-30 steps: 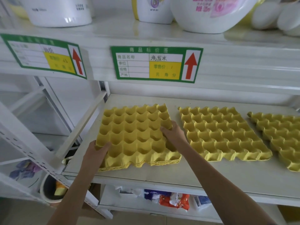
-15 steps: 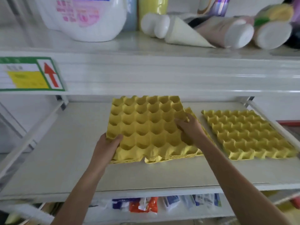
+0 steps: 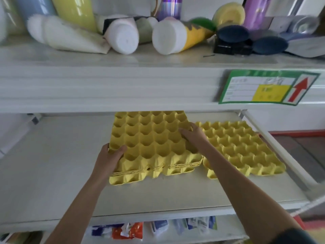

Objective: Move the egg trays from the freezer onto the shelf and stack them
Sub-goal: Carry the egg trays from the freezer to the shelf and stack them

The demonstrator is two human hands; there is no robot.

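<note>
My left hand and right hand grip a stack of yellow egg trays on the shelf — a lone tray (just beside, unstacked) looks left to add.

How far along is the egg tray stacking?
Done: a stack of several yellow trays is already on the shelf; its layered edges show at the front. In hand: the left hand grips the stack's near left corner and the right hand rests on its right side, apparently squaring it. Left: a single tray lies apart beside it, unstacked. The freezer is out of view.
</note>
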